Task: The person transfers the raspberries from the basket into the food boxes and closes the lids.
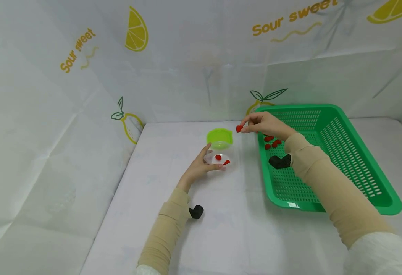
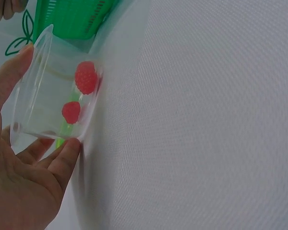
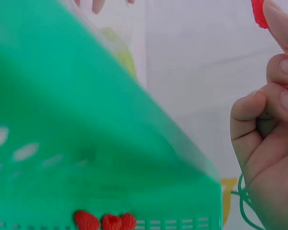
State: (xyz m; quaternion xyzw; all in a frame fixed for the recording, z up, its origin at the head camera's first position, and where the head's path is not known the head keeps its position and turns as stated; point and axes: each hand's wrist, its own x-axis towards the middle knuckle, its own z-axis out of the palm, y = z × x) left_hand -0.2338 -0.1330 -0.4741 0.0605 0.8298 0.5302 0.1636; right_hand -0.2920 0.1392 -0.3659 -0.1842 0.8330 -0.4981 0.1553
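Note:
A clear plastic cup [image 2: 50, 91] stands on the white table, with two raspberries [image 2: 86, 77] at its bottom. My left hand [image 1: 199, 166] holds the cup from its left side, thumb and fingers spread around the wall. Between thumb and fingertip, my right hand [image 1: 264, 124] pinches a single raspberry [image 1: 239, 128] above the table, just left of the green basket's rim. In the right wrist view that raspberry [image 3: 259, 13] shows at the top edge, partly cut off, while the other fingers of the hand [image 3: 278, 115] are curled.
The green plastic basket [image 1: 345, 191] sits on the right, under my right forearm. Several raspberries [image 1: 275, 144] lie in its left part. A lime-green lid [image 1: 220, 134] lies just behind the cup. A white printed sheet [image 1: 201, 76] hangs along the back.

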